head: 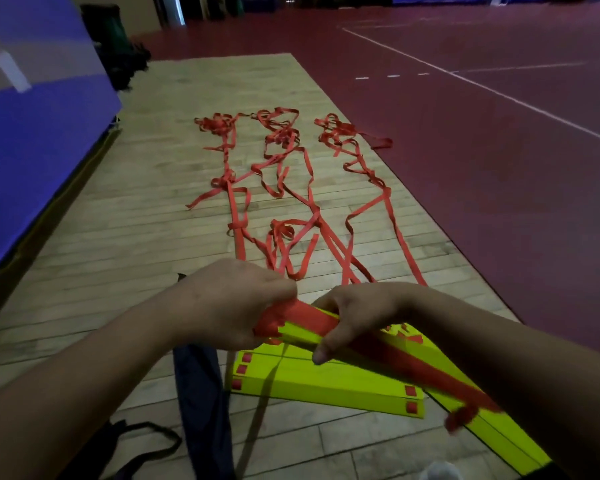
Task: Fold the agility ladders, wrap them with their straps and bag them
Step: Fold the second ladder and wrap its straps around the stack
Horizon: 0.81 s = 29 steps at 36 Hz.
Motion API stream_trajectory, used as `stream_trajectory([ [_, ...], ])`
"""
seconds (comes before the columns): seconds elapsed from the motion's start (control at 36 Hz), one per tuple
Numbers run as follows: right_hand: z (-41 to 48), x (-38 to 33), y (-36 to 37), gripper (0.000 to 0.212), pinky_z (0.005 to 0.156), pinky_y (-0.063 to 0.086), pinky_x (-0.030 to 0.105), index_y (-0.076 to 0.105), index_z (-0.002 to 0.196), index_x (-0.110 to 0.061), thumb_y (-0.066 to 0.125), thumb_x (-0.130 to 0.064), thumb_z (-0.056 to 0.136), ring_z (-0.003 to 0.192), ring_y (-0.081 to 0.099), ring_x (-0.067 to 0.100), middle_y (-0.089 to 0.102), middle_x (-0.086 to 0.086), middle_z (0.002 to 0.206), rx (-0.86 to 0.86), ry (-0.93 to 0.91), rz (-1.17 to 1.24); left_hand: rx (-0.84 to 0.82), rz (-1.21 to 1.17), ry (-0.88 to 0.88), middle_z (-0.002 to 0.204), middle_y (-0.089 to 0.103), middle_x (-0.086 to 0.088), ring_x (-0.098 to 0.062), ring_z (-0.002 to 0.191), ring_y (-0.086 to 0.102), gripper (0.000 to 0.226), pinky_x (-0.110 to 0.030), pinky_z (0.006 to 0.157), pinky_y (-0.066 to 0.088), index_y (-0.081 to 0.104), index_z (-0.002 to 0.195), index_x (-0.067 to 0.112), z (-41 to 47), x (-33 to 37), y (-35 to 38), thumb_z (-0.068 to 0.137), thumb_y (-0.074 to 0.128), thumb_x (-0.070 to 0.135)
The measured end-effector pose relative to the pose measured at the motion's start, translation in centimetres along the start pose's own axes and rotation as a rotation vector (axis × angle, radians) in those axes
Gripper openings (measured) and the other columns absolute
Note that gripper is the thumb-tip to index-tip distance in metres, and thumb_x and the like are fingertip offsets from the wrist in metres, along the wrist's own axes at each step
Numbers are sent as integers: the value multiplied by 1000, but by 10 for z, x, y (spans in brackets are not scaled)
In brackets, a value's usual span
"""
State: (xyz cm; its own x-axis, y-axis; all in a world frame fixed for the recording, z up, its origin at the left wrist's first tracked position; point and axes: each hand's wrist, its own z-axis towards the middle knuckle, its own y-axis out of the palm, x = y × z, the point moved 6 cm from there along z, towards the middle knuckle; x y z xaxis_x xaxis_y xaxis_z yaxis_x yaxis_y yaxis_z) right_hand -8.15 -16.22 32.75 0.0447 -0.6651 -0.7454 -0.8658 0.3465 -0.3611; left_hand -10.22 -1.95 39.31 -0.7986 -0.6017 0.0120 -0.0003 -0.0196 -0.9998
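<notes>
At lower left a dark bag (201, 386) lies flat and unfilled on the wooden floor (101, 254), so bagging is judged not yet begun, and long red straps (281, 188) trail loose up the frame's centre, with much wrapping left. Low in the centre, the left hand (229, 303) is closed around bunched strap at the near end of a held stack of yellow rungs (300, 332). Just right, the right hand (357, 317) clamps the same stack, while more folded rungs (326, 382) lie beneath at lower right.
</notes>
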Motion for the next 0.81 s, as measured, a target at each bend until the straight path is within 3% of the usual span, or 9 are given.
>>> stream_trajectory([
  [0.08,7,2,23,25,80,60,35,61,118,2,67,-4,94,84,72,26,72,17,107,-205,0,247,70,102,103,85,56,15,-12,72,57,36,-34,54,51,52,98,32,-2,5,-7,71,75,38],
  [0.14,9,4,31,30,73,59,36,55,120,14,62,-2,96,71,69,26,70,18,92,-243,-22,286,82,130,131,87,58,13,-13,72,58,37,-33,54,52,59,103,29,-3,5,-8,72,75,40],
  [0.25,9,-5,30,6,61,53,30,62,95,5,63,0,92,58,60,23,60,14,73,-209,-103,282,66,107,100,98,60,14,-11,86,60,48,-29,65,51,59,117,33,-5,-1,-14,75,73,50],
  [0.33,7,-10,19,8,59,52,29,64,83,-2,65,1,90,55,59,24,60,12,68,-173,-129,209,-151,-297,-114,121,59,23,3,109,55,81,-20,89,46,41,133,52,-12,-20,-20,62,64,83],
  [0.42,2,-12,11,4,60,52,30,65,86,-2,68,-1,88,56,59,23,62,11,69,-186,-130,119,-170,-677,-219,109,65,25,-2,98,63,77,-13,80,46,46,126,59,-25,-36,-23,58,56,93],
  [0.56,-7,-19,1,6,56,51,26,65,80,-6,69,-4,83,54,59,21,60,10,67,-191,-158,153,-38,-1004,-274,86,66,17,-2,82,63,96,-16,73,49,67,109,23,-26,-54,-17,54,49,100],
  [0.67,-14,-32,-2,6,55,52,26,60,81,-2,64,2,83,55,60,18,59,8,67,-178,-241,287,-42,-1301,-288,97,73,-8,-24,92,70,114,-34,84,57,58,123,2,-30,-63,-12,53,62,92],
  [0.72,-16,-34,-5,8,57,52,28,61,80,-6,64,1,83,58,60,20,59,8,68,-145,-271,350,-59,-1287,-295,84,72,-9,-26,88,72,96,-38,87,56,59,117,-1,-33,-66,-12,65,69,79],
  [0.81,-18,-35,-14,7,61,52,32,61,81,-8,66,-3,82,61,59,24,62,7,69,-79,-311,384,-110,-1222,-383,77,69,-5,-25,92,73,36,-33,84,57,61,100,2,-35,-70,-7,86,75,33],
])
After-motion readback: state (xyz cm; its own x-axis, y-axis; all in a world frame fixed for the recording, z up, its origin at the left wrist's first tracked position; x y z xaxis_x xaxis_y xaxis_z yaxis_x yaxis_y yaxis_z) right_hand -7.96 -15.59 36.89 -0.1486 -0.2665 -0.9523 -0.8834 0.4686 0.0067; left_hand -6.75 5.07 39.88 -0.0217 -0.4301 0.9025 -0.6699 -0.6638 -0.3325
